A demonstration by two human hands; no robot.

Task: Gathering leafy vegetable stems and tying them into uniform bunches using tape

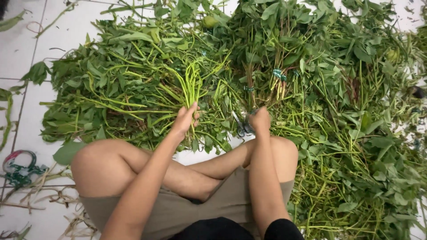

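Note:
I sit cross-legged on a white tiled floor in front of a big heap of leafy green stems point(133, 75). My left hand point(186, 118) grips a small bunch of light green stalks point(192, 84) that point away from me over the heap. My right hand point(260, 120) is closed around a pair of scissors point(240, 126), whose blades lie just left of the fist, low over the greens. The two hands are about a hand's width apart, above my knees.
More greens point(347, 111) spread to the right, some bundles bound with teal ties point(278, 73). A coil of ties and bands point(20, 166) lies on the floor at left, with dry stalk scraps point(49, 195) near my left knee.

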